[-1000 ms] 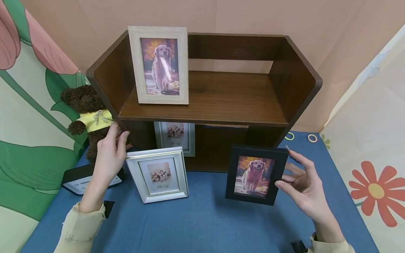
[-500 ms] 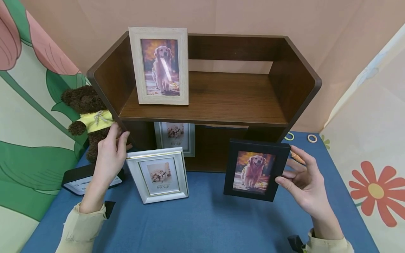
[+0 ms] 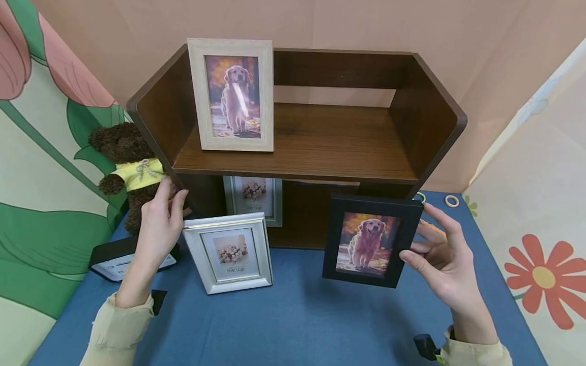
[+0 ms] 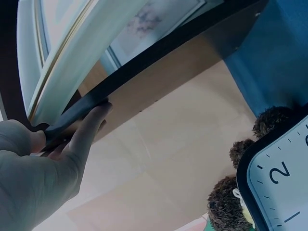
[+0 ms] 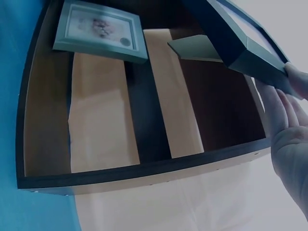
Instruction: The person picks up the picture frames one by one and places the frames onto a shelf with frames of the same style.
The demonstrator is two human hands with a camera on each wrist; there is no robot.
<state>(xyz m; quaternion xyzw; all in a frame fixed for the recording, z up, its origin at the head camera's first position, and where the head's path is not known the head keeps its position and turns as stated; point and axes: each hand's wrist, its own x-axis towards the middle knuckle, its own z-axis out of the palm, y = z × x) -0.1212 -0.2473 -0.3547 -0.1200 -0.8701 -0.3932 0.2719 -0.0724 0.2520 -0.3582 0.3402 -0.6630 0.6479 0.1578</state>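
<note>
My right hand (image 3: 441, 264) pinches the right edge of a black picture frame (image 3: 405, 249) with a dog photo, holding it up before the shelf's lower opening. In the right wrist view, the frame's back stand (image 5: 197, 48) sticks out. My left hand (image 3: 155, 229) grips the left side panel of the brown wooden shelf (image 3: 339, 132); in the left wrist view thumb and fingers lie on either side of the panel edge (image 4: 144, 60). Close by that hand, a silver picture frame (image 3: 266, 262) with a flower print stands tilted in front of the shelf.
A whitish frame (image 3: 197, 96) stands on the upper shelf, left side. Another flower-print frame (image 3: 276, 203) is in the lower compartment. Left of the shelf are a brown teddy bear (image 3: 139, 173) and a black-cased clock (image 3: 107, 267). A ring (image 3: 451, 201) lies at the right.
My right hand has raised the black frame slightly, away from the table. The left hand has kept its place on the shelf panel, and the silver frame has not moved.
</note>
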